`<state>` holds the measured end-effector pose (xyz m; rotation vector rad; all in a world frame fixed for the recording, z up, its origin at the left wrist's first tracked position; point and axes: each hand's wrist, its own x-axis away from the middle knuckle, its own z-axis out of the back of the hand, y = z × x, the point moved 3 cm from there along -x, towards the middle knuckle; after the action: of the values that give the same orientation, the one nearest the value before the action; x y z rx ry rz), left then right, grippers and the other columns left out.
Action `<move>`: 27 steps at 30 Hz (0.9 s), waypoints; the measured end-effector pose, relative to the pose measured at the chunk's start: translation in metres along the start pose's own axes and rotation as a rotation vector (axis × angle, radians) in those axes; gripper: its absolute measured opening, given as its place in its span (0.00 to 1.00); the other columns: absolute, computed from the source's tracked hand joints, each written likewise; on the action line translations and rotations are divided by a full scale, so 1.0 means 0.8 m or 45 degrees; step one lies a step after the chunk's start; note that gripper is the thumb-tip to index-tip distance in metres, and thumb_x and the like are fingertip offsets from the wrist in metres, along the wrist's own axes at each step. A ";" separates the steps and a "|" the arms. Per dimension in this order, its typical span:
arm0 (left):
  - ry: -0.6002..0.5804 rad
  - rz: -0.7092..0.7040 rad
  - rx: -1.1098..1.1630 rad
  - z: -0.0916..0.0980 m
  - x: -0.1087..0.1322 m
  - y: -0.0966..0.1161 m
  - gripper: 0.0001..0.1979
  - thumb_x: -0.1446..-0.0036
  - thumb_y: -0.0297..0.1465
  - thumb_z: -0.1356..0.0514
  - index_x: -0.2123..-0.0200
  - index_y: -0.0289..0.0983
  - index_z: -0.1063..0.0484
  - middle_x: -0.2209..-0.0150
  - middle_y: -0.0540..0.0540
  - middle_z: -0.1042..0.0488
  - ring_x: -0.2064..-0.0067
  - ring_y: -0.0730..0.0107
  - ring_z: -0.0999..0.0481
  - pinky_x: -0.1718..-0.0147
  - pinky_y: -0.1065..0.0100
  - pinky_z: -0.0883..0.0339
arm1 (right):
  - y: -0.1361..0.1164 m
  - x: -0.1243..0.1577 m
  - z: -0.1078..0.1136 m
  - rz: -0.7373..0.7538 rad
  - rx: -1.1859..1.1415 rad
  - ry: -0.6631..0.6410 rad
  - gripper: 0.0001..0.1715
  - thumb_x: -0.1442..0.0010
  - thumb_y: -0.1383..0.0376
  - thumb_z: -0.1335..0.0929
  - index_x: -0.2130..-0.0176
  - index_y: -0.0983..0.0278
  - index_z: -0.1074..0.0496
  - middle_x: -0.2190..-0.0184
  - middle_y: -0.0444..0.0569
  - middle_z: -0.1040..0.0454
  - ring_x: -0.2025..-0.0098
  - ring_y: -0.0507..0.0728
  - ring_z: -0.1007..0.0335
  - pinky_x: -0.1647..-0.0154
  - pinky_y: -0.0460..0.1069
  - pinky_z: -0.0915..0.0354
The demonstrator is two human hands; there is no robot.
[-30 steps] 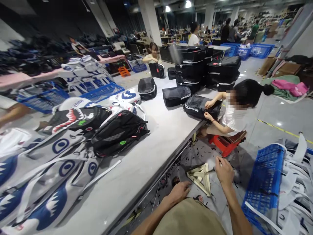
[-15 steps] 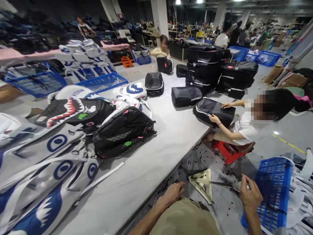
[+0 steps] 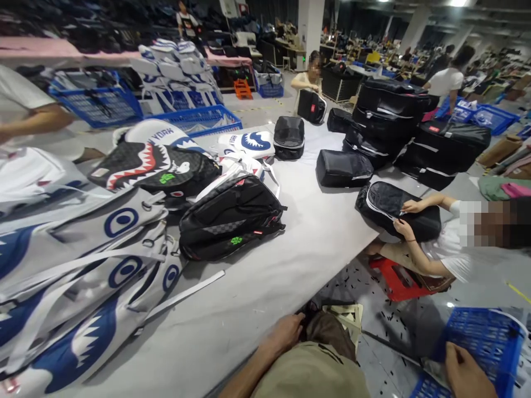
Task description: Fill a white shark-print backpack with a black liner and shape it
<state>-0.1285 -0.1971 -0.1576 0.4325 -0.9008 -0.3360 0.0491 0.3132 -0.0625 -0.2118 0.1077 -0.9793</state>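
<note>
My left hand [image 3: 286,331] rests on my knee in khaki trousers [image 3: 315,365], just below the near edge of the long grey table [image 3: 298,260]; it holds nothing. My right hand [image 3: 464,369] is low at the right, curled at the near rim of a blue plastic crate [image 3: 485,337]. A pale thing shows beside its thumb, and I cannot tell whether the hand grips it. A cream triangular frame [image 3: 346,318] lies on the floor past my knee. On the table nearest me lie a black backpack [image 3: 232,218] and grey shark-print bags [image 3: 83,265].
A seated person [image 3: 452,249] on a red stool [image 3: 398,279] handles a black backpack [image 3: 398,213] at the table's right edge. Black bags are stacked [image 3: 398,110] at the far end. Blue crates [image 3: 199,119] and more people fill the background. Black scraps litter the floor.
My right hand has swung from the triangular frame down and right to the blue crate. My view has shifted, so the table sits further right. My left hand stays by my knee.
</note>
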 end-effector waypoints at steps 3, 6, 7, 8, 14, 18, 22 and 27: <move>0.074 0.062 0.104 0.027 -0.017 -0.022 0.27 0.33 0.30 0.46 0.33 0.38 0.26 0.40 0.30 0.19 0.36 0.41 0.21 0.37 0.48 0.30 | -0.069 -0.029 -0.017 0.007 -0.029 -0.148 0.32 0.41 0.33 0.40 0.65 0.45 0.17 0.71 0.62 0.22 0.71 0.76 0.23 0.70 0.66 0.32; 0.169 0.127 0.260 0.066 -0.043 -0.051 0.29 0.31 0.32 0.46 0.30 0.35 0.29 0.37 0.31 0.21 0.34 0.45 0.22 0.34 0.52 0.33 | -0.177 -0.051 -0.059 0.246 -0.053 -0.432 0.37 0.41 0.32 0.41 0.58 0.50 0.15 0.63 0.60 0.17 0.62 0.76 0.18 0.62 0.64 0.28; 0.199 0.157 0.322 0.080 -0.055 -0.062 0.27 0.31 0.33 0.46 0.31 0.35 0.28 0.38 0.31 0.20 0.34 0.46 0.22 0.34 0.53 0.33 | -0.215 -0.056 -0.076 0.356 -0.043 -0.536 0.39 0.41 0.32 0.41 0.55 0.51 0.15 0.60 0.59 0.16 0.59 0.75 0.18 0.60 0.63 0.27; 0.232 0.194 0.387 0.095 -0.067 -0.073 0.26 0.30 0.34 0.47 0.34 0.34 0.26 0.40 0.32 0.19 0.35 0.47 0.22 0.35 0.55 0.33 | -0.253 -0.060 -0.093 0.463 -0.033 -0.610 0.40 0.40 0.32 0.42 0.54 0.52 0.16 0.57 0.57 0.16 0.55 0.75 0.17 0.58 0.62 0.27; 0.420 0.481 0.880 0.176 -0.158 -0.136 0.26 0.29 0.52 0.49 0.60 0.35 0.25 0.61 0.36 0.17 0.57 0.54 0.15 0.53 0.61 0.24 | -0.450 -0.088 -0.186 0.904 -0.017 -0.936 0.40 0.34 0.37 0.44 0.45 0.52 0.18 0.54 0.53 0.15 0.49 0.69 0.17 0.55 0.55 0.29; 0.459 0.627 1.228 0.213 -0.213 -0.164 0.40 0.38 0.71 0.53 0.64 0.37 0.31 0.70 0.44 0.25 0.73 0.65 0.21 0.71 0.67 0.28 | -0.570 -0.117 -0.236 1.084 -0.097 -1.096 0.41 0.31 0.41 0.43 0.34 0.57 0.24 0.51 0.54 0.16 0.47 0.67 0.19 0.48 0.56 0.30; 0.404 0.763 1.436 0.231 -0.239 -0.192 0.47 0.52 0.78 0.47 0.68 0.35 0.29 0.75 0.44 0.27 0.75 0.62 0.20 0.72 0.65 0.27 | -0.696 -0.162 -0.289 1.243 -0.150 -1.163 0.39 0.28 0.44 0.41 0.29 0.57 0.29 0.49 0.53 0.17 0.51 0.65 0.18 0.49 0.55 0.29; 0.297 0.875 1.606 0.226 -0.237 -0.215 0.49 0.59 0.76 0.37 0.67 0.31 0.20 0.75 0.38 0.22 0.69 0.51 0.15 0.64 0.58 0.20 | -0.842 -0.279 -0.363 1.218 -0.216 -1.194 0.38 0.30 0.52 0.34 0.27 0.62 0.34 0.47 0.56 0.18 0.59 0.62 0.18 0.53 0.54 0.26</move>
<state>-0.4021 -0.2988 -0.2722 1.2275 -0.8872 0.9685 -0.6747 0.0983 -0.1944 -0.6791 -0.5332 0.1438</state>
